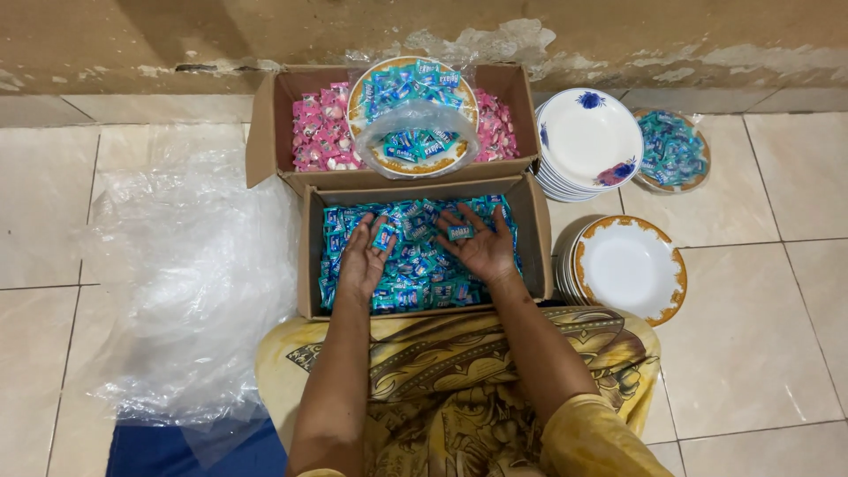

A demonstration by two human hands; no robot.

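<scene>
Centre frame, both palms were turned up over the open brown cardboard box of blue-wrapped sweets: the left hand cupped loosely round one blue wrapper, the right hand lay flat and open with another resting on it. Nothing was pinched, so a tilt could have rolled either sweet back into the heap, perhaps over the low wall.
</scene>
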